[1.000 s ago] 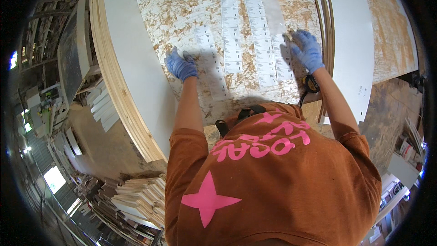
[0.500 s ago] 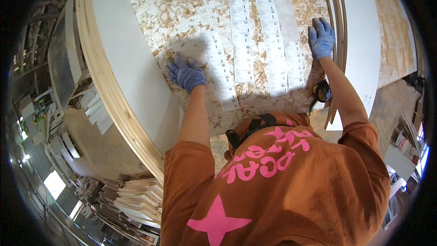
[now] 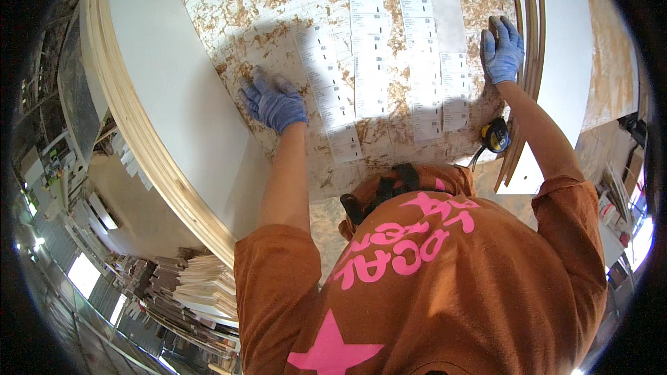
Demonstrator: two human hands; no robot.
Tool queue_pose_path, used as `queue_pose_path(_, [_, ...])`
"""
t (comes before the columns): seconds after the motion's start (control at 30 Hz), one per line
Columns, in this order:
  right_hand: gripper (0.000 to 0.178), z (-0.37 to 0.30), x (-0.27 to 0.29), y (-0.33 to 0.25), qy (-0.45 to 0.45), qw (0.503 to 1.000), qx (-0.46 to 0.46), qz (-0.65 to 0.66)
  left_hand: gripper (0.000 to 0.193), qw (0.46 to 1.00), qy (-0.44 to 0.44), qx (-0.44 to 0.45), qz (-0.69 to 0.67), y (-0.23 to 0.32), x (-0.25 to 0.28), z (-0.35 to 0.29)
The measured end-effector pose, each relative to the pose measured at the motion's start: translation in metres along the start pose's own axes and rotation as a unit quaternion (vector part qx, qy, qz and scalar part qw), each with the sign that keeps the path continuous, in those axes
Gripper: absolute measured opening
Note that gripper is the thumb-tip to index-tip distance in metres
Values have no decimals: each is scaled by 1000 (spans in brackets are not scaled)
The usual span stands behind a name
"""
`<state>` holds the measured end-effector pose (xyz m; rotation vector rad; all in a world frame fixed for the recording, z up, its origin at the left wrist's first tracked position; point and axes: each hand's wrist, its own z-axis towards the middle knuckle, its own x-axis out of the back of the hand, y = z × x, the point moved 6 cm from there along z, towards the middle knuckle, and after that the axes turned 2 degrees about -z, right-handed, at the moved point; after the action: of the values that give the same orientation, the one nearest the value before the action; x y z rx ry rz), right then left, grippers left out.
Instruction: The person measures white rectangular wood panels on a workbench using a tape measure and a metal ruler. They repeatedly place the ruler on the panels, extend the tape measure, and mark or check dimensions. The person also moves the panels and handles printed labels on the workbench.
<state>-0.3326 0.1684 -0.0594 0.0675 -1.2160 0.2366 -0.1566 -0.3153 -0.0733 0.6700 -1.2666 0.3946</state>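
Both hands wear blue work gloves and rest on a worn, brown-flecked white tabletop (image 3: 243, 0). My left hand (image 3: 273, 103) lies with fingers spread beside the white panel on the left, holding nothing. Over on the right, my right hand (image 3: 501, 52) is flat with fingers stretched, close by the curved-looking wood strips (image 3: 535, 42). Between the hands lie long strips of printed white labels: a slanted left strip (image 3: 326, 94), a middle strip (image 3: 368, 42) and a right strip (image 3: 420, 48). A black and yellow tape measure (image 3: 495, 135) sits near the front edge, below my right hand.
Stacked white boards with pale wood edges (image 3: 149, 139) flank the left side. A white panel (image 3: 563, 48) stands beyond the strips on the right. Piled wood offcuts (image 3: 205, 285) lie at lower left, below a tan surface (image 3: 139, 208).
The view has shifted, so the tabletop and labels sit higher in the picture. Both hands remain flat on the tabletop, and the left fingers are spread a little more.
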Motion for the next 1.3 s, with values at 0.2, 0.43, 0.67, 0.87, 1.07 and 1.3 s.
queue_pose_path(0.2, [39,0,2,-3,-14,1000,10,-23,50,1000,-1,5,-23,-1,-3,0])
queue_pose_path(0.43, [41,-2,-2,3,2,1000,7,0,53,1000,12,-5,-6,2,0,0])
queue_pose_path(0.67, [41,-2,-2,3,-3,1000,11,-5,52,1000,18,-14,-6,3,3,0])
queue_pose_path(0.87, [40,-1,0,1,0,1000,7,2,49,999,-2,5,-38,1,1,1])
queue_pose_path(1.07, [40,-1,0,1,4,1000,6,-3,51,1000,15,-6,3,2,1,0])
queue_pose_path(1.3, [41,-2,-2,3,12,1000,16,-3,51,999,-24,24,-38,-2,-4,0])
